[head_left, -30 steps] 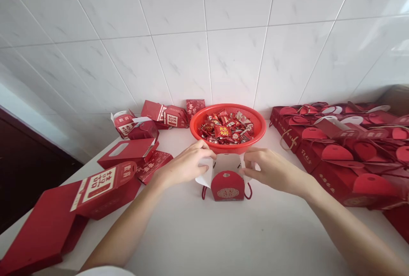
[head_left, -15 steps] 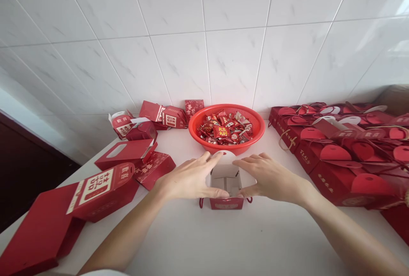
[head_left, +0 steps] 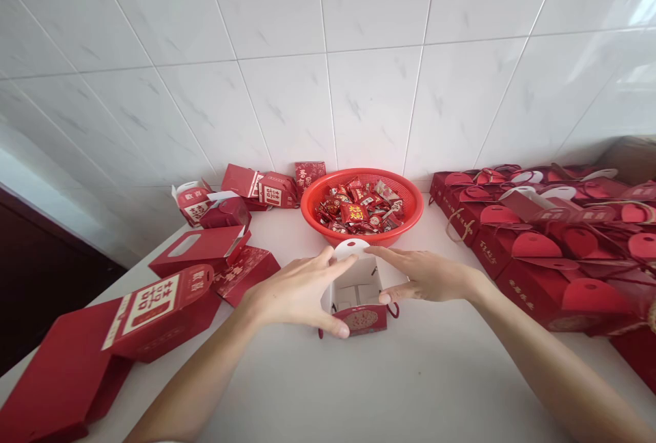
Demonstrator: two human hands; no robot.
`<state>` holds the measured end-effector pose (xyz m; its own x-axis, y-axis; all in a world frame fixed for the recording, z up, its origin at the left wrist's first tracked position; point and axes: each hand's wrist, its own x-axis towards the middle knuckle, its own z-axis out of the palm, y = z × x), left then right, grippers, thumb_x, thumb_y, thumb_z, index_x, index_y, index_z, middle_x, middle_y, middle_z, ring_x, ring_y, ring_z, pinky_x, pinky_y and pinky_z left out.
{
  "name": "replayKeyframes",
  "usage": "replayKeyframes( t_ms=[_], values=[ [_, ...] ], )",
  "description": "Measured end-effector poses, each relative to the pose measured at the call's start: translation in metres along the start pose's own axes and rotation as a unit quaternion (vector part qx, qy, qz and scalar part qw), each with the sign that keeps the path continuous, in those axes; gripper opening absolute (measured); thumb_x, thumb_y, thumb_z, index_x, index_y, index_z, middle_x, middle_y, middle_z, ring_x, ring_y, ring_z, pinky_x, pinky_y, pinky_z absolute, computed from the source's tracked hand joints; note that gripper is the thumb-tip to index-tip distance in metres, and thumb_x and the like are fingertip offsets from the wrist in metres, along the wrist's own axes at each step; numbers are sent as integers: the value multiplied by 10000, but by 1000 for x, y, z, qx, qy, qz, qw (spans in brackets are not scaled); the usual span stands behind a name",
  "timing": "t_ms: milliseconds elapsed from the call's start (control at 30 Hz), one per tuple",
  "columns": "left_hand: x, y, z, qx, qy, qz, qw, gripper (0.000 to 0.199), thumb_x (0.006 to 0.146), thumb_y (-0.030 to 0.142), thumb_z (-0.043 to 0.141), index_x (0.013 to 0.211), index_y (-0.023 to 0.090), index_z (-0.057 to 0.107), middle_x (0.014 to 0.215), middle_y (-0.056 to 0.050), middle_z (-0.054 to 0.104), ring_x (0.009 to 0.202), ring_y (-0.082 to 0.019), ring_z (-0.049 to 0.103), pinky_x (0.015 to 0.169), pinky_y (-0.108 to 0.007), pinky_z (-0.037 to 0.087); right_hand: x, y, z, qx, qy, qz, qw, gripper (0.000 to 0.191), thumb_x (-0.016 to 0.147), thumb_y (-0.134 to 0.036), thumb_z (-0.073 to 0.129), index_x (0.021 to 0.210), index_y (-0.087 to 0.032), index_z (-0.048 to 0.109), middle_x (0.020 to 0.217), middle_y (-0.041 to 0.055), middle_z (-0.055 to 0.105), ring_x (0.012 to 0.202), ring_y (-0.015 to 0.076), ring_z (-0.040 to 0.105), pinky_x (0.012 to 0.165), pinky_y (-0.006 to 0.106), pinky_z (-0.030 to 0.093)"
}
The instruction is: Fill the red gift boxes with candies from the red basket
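A small red gift box [head_left: 363, 320] stands open at the top in front of me. Its inside is white, and a round gold emblem marks its front panel. A white flap with a hole rises at its back, and a dark red cord loop shows at each side. My left hand [head_left: 293, 290] is open around the left side, thumb by the front panel and fingers toward the back flap. On the right, my right hand [head_left: 428, 275] is also open, fingertips touching or close to the back flap and thumb near the front right corner.
Behind the box is a red plastic basket [head_left: 311, 221] of wrapped sweets [head_left: 354, 212]. Closed red gift boxes [head_left: 512, 251] stand in rows at the right. Unfilled-looking red cartons [head_left: 169, 306] lie along the left. A tiled wall [head_left: 369, 101] bounds the white table [head_left: 328, 388].
My thumbs have moved apart from the middle of the front edge. The box's front panel now leans outward, showing its emblem and more of the inside.
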<state>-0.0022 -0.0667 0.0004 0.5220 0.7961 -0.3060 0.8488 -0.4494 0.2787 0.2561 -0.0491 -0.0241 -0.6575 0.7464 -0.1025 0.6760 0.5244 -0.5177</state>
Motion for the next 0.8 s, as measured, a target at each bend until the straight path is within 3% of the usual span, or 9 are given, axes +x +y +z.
replayKeyframes(
  t_ms=[67, 167, 267, 400, 467, 500, 600, 700, 800],
  values=[
    [0, 4, 4, 19, 12, 1, 1000, 841, 774, 543, 690, 1535, 382, 373, 1444, -116, 487, 1023, -322, 675, 791, -363, 530, 1, -1, 0, 16, -18, 2, 1000, 874, 866, -712, 594, 1579, -291, 316, 1453, 136, 565, 1216, 326, 618, 956, 386, 476],
    [-1, 14, 14, 57, 21, -4, 998, 707, 867, 407, 581, 1533, 318, 361, 1389, -151, 507, 899, -293, 697, 734, -375, 542, 3, -4, 1, 18, -35, 22, 999, 961, 850, -723, 608, 1609, -268, 233, 1468, 161, 538, 1274, 354, 573, 975, 411, 461],
    [-3, 29, 25, 118, 19, -5, 993, 741, 879, 226, 524, 1577, 270, 278, 1351, -188, 509, 1034, -339, 660, 805, -425, 551, 5, -7, 2, 8, -49, 40, 998, 1038, 835, -685, 661, 1626, -231, 165, 1437, 184, 550, 1320, 357, 536, 993, 410, 447],
    [-5, 48, 37, 169, -14, -26, 985, 902, 775, 52, 578, 1587, 274, 253, 1426, -213, 456, 1176, -391, 576, 823, -447, 560, 6, -6, 3, 18, -45, 29, 998, 1079, 805, -611, 727, 1626, -232, 139, 1433, 185, 544, 1282, 344, 564, 974, 396, 460],
    [-8, 53, 38, 154, -18, -34, 987, 816, 825, 155, 631, 1564, 278, 307, 1465, -216, 426, 1169, -411, 573, 810, -463, 561, 6, -3, 4, 31, -46, 17, 998, 1108, 767, -584, 768, 1622, -244, 150, 1461, 181, 517, 1244, 339, 585, 953, 388, 474],
    [-10, 54, 37, 131, -15, -28, 991, 728, 878, 288, 637, 1545, 290, 345, 1479, -208, 418, 1163, -416, 577, 818, -477, 558, 6, -1, 4, 39, -47, 11, 998, 1110, 752, -569, 783, 1616, -248, 166, 1483, 180, 496, 1246, 340, 582, 952, 385, 477],
    [-16, 50, 30, 41, -2, 9, 999, 663, 923, 697, 454, 1502, 377, 405, 1536, -150, 376, 1127, -397, 611, 846, -498, 548, 7, 5, 4, 81, -47, -11, 996, 1054, 740, -524, 807, 1591, -273, 237, 1518, 162, 463, 1301, 346, 540, 983, 390, 465],
    [-18, 41, 22, -5, 25, -8, 1000, 695, 926, 739, 375, 1545, 430, 307, 1649, -116, 185, 1036, -355, 673, 823, -484, 553, 10, 10, 5, 126, -54, -24, 990, 1054, 725, -505, 827, 1585, -303, 253, 1512, 141, 470, 1295, 346, 549, 1002, 408, 458],
    [-18, 37, 20, -4, 12, -59, 998, 794, 878, 707, 501, 1575, 434, 234, 1692, -100, 31, 976, -357, 701, 779, -477, 565, 14, 14, 8, 146, -74, -33, 986, 1127, 674, -515, 864, 1594, -309, 246, 1530, 136, 452, 1299, 353, 547, 1030, 421, 449]
  ],
)
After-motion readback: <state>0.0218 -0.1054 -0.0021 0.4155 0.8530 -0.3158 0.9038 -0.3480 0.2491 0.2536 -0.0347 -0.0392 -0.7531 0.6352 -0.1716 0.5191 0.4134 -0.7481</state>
